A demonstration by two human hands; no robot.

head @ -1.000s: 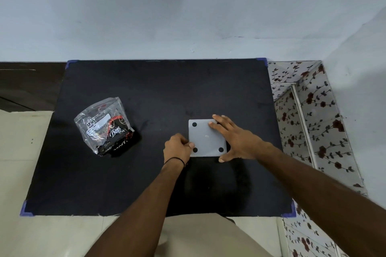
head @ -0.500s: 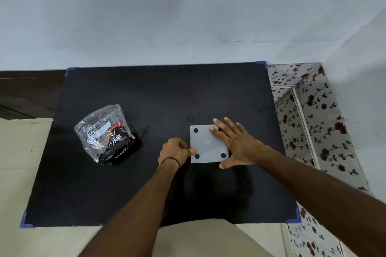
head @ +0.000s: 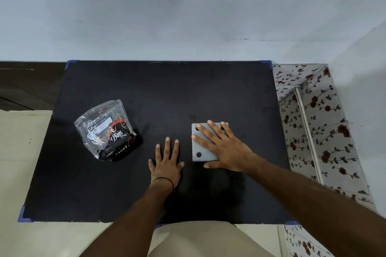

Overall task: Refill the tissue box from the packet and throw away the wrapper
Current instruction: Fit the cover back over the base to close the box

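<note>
Left hand (head: 166, 162) has let go of the flat grey square box with black dots (head: 200, 150) since a second ago and now lies palm-down on the black bench mat (head: 167, 89), fingers spread and holding nothing, just to the box's 9 o'clock and not touching it. Right hand (head: 224, 148) has slid further over the box, fingers splayed flat on top, pressing rather than gripping, probably to pin it in place on the bench. Box sits right of centre; it looks upside down with feet showing, but I cannot tell for sure. Crinkly clear-and-black plastic tissue packet (head: 106, 129) lies unopened-looking, well apart at 9 o'clock of the hands, untouched. Refill not yet started; wrapper still on the packet. Floral-patterned container (head: 313, 123) stands off the bench at 3 o'clock, possibly the bin.
</note>
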